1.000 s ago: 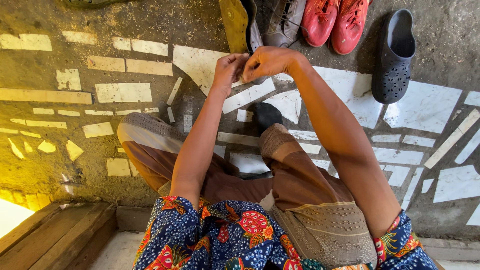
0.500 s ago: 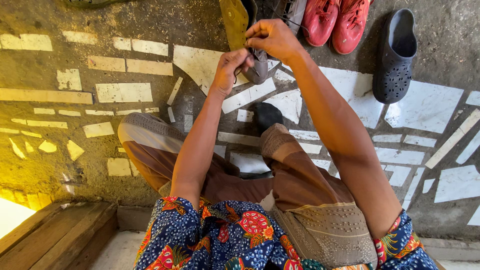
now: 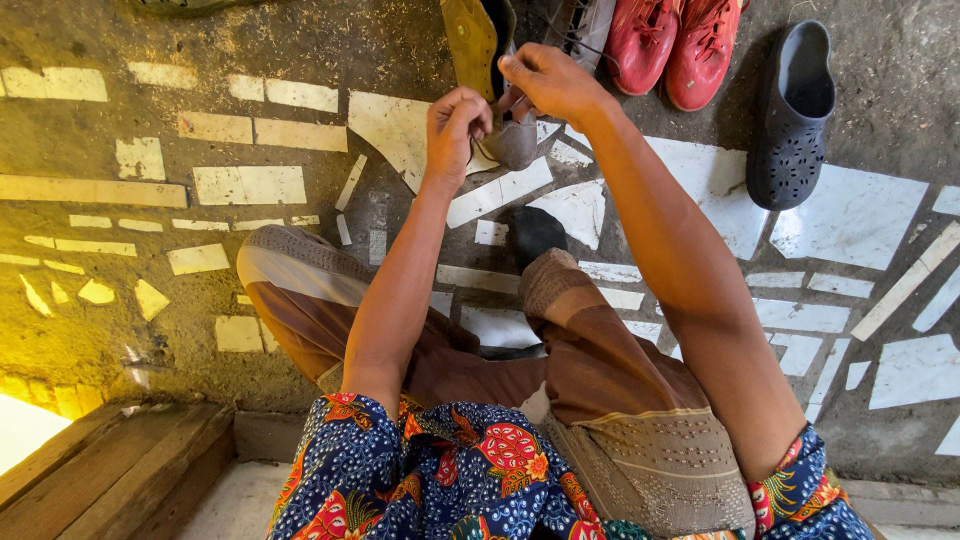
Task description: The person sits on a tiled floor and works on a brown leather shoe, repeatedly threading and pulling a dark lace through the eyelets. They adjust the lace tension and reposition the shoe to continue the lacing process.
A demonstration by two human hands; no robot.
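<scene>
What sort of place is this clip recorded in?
Probably a doorstep or entryway of a home: a rough concrete floor set with broken white tile pieces, a pair of red shoes and a dark clog lined up, and a wooden step.

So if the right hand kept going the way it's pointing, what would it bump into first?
Probably the yellow-soled shoe standing on edge just past it. The right hand points up and left in the head view, pinching something small over the grey piece shared with the left hand. Depth is hard to judge.
</scene>
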